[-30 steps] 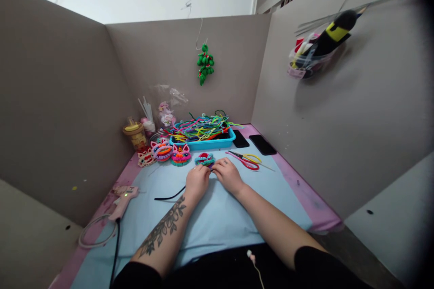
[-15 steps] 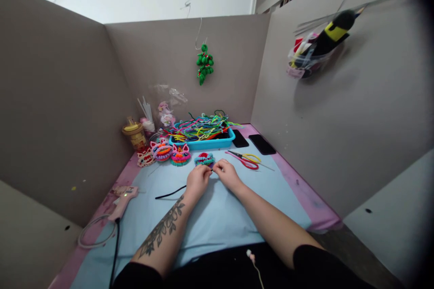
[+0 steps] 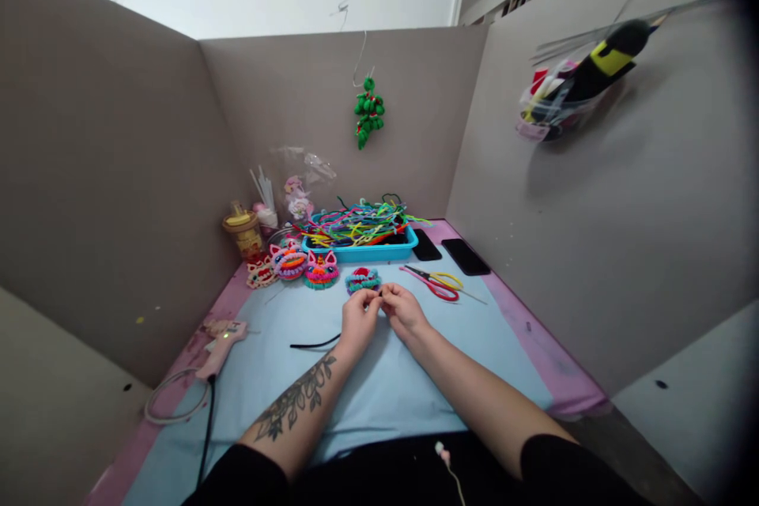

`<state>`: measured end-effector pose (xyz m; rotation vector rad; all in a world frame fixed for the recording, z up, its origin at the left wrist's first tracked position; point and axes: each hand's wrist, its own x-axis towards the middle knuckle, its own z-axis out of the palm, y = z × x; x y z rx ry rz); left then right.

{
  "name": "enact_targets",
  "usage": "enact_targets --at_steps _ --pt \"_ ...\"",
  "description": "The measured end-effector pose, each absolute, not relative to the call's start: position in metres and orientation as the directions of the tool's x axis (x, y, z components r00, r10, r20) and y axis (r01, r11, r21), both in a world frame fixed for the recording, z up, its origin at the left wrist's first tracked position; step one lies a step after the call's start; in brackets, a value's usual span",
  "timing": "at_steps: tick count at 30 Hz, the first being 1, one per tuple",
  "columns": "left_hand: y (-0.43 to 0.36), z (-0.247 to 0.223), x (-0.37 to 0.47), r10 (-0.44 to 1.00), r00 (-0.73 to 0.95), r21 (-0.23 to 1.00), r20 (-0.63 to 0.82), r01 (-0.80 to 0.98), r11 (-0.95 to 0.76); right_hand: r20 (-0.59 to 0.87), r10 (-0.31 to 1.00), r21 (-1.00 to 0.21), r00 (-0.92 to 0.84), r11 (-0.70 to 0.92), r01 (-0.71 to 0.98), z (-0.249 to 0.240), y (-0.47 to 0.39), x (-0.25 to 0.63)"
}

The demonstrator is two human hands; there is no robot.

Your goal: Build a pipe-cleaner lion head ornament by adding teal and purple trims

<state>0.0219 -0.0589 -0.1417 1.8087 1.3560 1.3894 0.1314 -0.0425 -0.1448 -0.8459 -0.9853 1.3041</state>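
A black pipe cleaner (image 3: 315,345) runs out to the left from under my left hand (image 3: 360,318), whose fingertips pinch it. Meeting them almost tip to tip, my right hand (image 3: 404,310) is closed on the pipe cleaner's other end, where a small dark bit shows between the fingers. Just behind both hands lies a teal and red pipe-cleaner piece (image 3: 361,278), partly covered by the fingers. To its left sit a pink-eared pipe-cleaner figure (image 3: 321,272) and a purple and orange one (image 3: 289,262).
A blue tray (image 3: 361,254) heaped with coloured pipe cleaners stands at the back. Scissors (image 3: 442,285) and two dark phones (image 3: 466,256) lie right. A pink glue gun (image 3: 222,348) with its cord rests left, near a lidded cup (image 3: 243,233). Grey partitions enclose the table.
The whole view has shifted slightly, so things appear farther right. Both hands stay pinched together, with the fingertips slightly closer, and the black pipe cleaner still trails left.
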Motion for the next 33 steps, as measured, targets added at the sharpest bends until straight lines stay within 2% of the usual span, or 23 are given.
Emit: enact_targets --at_steps 7,14,19,24,29,33 --pt "-0.055 -0.136 0.006 0.883 0.019 0.764 0.469 0.492 -0.417 0.020 0.999 -0.910 0.033 0.032 -0.413 -0.140 -0.041 0.132" --pt "-0.044 -0.142 0.000 0.899 0.129 0.689 0.418 0.600 -0.406 -0.033 0.997 -0.956 0.072 -0.010 -0.294 -0.138 -0.035 0.148" --pt "-0.043 -0.128 -0.019 0.907 0.167 0.584 0.388 0.717 -0.382 -0.015 0.993 -0.977 0.121 0.011 -0.211 -0.138 -0.030 0.159" --pt "-0.042 -0.117 -0.047 0.958 0.190 0.406 0.216 0.875 -0.266 0.026 0.993 -0.988 0.119 0.043 -0.146 -0.141 -0.028 0.160" --pt "-0.046 -0.122 -0.051 0.969 0.226 0.296 0.097 0.923 -0.245 0.075 0.993 -0.993 0.088 0.082 -0.080 -0.143 -0.031 0.158" --pt "-0.048 -0.118 -0.044 0.965 0.240 0.239 0.104 0.936 -0.258 0.139 0.988 -0.990 0.071 0.140 -0.010 -0.140 -0.035 0.156"
